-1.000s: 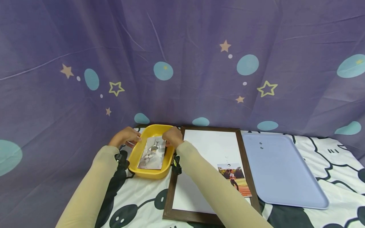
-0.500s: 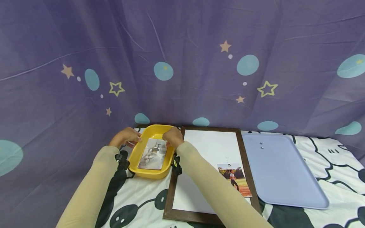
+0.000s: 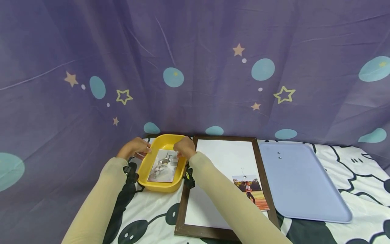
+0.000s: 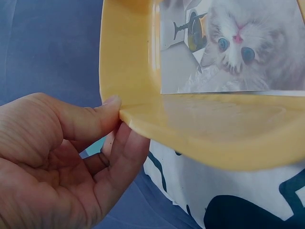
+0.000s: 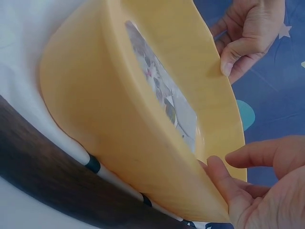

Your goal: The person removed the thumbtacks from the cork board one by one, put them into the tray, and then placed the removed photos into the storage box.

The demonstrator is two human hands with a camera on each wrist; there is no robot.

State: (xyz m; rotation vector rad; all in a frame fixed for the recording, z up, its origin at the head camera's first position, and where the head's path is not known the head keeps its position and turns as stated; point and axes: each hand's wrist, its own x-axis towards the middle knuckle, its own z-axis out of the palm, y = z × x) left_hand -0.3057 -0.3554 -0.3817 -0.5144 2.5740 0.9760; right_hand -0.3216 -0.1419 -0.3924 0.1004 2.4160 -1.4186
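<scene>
A yellow plastic basin [image 3: 146, 168] sits at the left of the cloth, tilted in the right wrist view. A kitten photo card [image 4: 233, 52] lies inside it, on the basin's floor. My left hand [image 3: 135, 147] pinches the left rim, thumb over the top and fingers underneath, as the left wrist view shows. At the opposite rim is my right hand [image 3: 184, 146]. In the right wrist view its thumb lies against the outer wall and a fingertip shows just over the edge, while the index finger stands apart. The card's upper right corner reaches close to these fingers.
A whiteboard with a brown frame [image 3: 225, 233] lies right of the basin, under my right forearm. A photo of a runner [image 3: 251, 193] is on it with a small magnet at its top. Farther right is a pale blue tray [image 3: 304, 183] bearing two small magnets. A purple curtain [image 3: 195, 67] hangs behind.
The photo card has settled slightly lower in the basin, its top edge slipping from the right hand's fingers. Both hands stay at the rims.
</scene>
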